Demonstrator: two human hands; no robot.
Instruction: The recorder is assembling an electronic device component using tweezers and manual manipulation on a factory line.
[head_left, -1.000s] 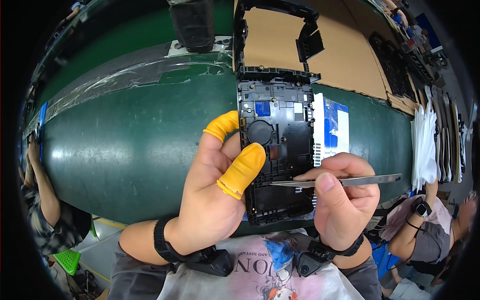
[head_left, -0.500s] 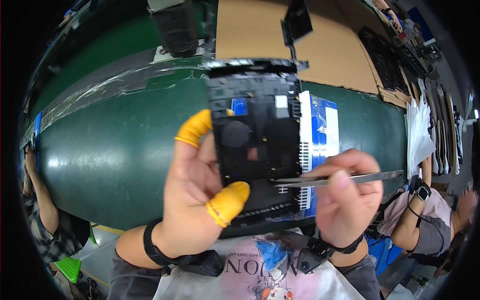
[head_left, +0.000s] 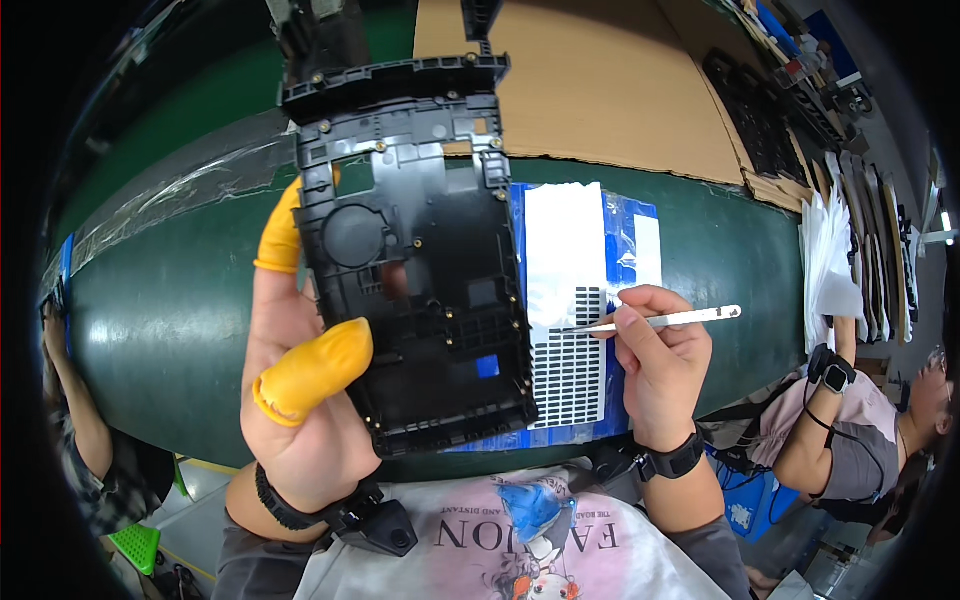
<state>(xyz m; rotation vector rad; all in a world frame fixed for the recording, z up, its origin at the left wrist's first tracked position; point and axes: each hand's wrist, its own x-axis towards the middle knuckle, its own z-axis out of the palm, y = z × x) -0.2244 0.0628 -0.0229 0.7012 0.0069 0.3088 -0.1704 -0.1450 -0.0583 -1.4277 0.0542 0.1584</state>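
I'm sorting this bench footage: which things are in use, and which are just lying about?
In use: black plastic frame in left hand; tweezers in right hand; sticker sheet.
Lying about: cardboard; white sheets; black trays.

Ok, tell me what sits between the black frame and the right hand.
In the head view, the blue-backed sheet of small black stickers lies between the black frame and the right hand; the tweezers reach over it.

Yellow finger cots on left hand (head_left: 300, 400), black wristbands on both hands, printed white T-shirt (head_left: 520, 550)
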